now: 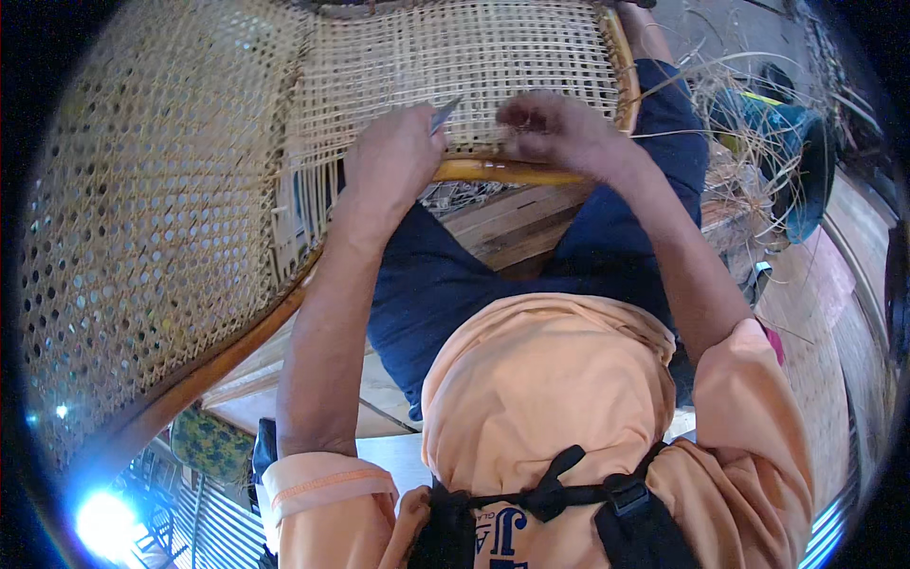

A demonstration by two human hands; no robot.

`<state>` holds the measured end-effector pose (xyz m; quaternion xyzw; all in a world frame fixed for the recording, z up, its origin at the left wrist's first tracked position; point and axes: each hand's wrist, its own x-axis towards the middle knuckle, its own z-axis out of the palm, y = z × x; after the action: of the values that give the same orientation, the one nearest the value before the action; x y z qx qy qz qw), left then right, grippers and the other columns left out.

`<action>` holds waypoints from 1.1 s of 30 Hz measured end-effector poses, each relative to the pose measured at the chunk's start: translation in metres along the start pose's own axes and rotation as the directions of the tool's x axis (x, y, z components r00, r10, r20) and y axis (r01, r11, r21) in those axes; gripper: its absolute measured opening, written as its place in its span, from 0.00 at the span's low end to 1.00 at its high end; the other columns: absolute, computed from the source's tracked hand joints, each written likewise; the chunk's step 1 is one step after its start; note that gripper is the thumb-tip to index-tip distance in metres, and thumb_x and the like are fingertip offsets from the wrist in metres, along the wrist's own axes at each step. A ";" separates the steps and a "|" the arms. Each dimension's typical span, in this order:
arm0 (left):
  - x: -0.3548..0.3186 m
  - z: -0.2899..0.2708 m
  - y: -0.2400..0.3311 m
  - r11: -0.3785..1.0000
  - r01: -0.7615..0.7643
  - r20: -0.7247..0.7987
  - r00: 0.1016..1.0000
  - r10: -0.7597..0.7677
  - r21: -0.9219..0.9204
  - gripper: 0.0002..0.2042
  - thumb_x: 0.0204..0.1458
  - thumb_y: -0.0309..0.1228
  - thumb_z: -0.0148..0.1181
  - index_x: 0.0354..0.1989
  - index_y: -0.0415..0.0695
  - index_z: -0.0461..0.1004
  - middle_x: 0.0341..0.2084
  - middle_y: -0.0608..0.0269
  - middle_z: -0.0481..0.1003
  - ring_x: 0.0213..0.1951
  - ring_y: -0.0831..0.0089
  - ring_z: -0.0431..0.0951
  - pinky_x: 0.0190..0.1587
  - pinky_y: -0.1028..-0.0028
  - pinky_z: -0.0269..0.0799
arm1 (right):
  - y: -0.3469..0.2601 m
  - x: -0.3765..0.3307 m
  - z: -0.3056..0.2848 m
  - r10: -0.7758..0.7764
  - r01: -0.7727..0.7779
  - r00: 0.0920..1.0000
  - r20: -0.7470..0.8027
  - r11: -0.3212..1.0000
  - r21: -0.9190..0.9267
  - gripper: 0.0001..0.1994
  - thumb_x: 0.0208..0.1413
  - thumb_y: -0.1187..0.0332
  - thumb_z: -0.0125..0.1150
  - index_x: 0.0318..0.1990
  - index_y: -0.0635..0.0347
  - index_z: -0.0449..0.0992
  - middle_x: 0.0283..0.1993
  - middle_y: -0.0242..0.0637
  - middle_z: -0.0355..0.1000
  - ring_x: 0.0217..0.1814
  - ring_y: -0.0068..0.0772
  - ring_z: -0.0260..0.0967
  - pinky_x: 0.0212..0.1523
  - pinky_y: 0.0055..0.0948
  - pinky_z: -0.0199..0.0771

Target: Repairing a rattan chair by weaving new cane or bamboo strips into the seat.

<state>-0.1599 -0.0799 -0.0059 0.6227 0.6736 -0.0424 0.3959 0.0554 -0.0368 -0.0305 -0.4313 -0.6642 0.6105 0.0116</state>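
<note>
A woven cane panel (455, 57) on a curved, varnished rattan frame (512, 172) lies across my lap, part of a larger cane piece. My left hand (391, 156) is closed round a small knife (444, 114); its pointed grey blade sticks out past the thumb over the weave, and the handle is hidden in the fist. Just right of the blade, my right hand (559, 133) hovers over the panel's near edge. Its fingers look bent but are smeared by motion, so whether they pinch a strand cannot be made out.
Finer cane mesh (142, 209) stretches far to the left, bordered by a wooden rail (227, 358). Loose cane strands (758, 152) tangle beside my right knee, next to a dark teal container (804, 175). A camouflage-patterned seat (210, 444) stands at lower left, near a bright light.
</note>
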 end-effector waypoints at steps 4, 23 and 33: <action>-0.011 0.001 0.016 0.980 -0.068 -0.172 0.980 0.101 0.187 0.11 0.49 0.37 0.52 0.32 0.41 0.70 0.27 0.49 0.72 0.33 0.51 0.73 0.34 0.57 0.67 | 0.001 -0.026 -0.054 0.050 -0.033 0.944 -0.326 0.998 0.057 0.11 0.53 0.68 0.52 0.40 0.64 0.74 0.33 0.35 0.73 0.36 0.23 0.68 0.41 0.25 0.67; 0.017 0.008 0.059 0.966 -0.145 0.019 0.988 0.152 -0.212 0.12 0.48 0.27 0.47 0.40 0.37 0.72 0.33 0.47 0.74 0.38 0.56 0.75 0.41 0.64 0.69 | 0.027 -0.053 -0.048 -0.152 -0.002 0.966 -0.208 0.803 -0.597 0.10 0.44 0.71 0.53 0.36 0.54 0.75 0.36 0.39 0.70 0.44 0.44 0.67 0.43 0.38 0.70; 0.035 0.037 0.085 0.954 -0.294 0.110 0.948 0.299 -0.056 0.11 0.44 0.23 0.47 0.33 0.38 0.75 0.29 0.45 0.74 0.35 0.51 0.75 0.40 0.61 0.69 | 0.024 -0.057 -0.030 -0.117 -0.076 0.960 -0.254 0.764 -0.641 0.11 0.44 0.67 0.55 0.37 0.46 0.76 0.39 0.32 0.69 0.48 0.42 0.63 0.42 0.38 0.67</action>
<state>-0.0645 -0.0527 -0.0143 0.7055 0.5487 -0.0060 0.4485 0.1204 -0.0493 -0.0135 -0.4831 -0.8294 0.2781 -0.0373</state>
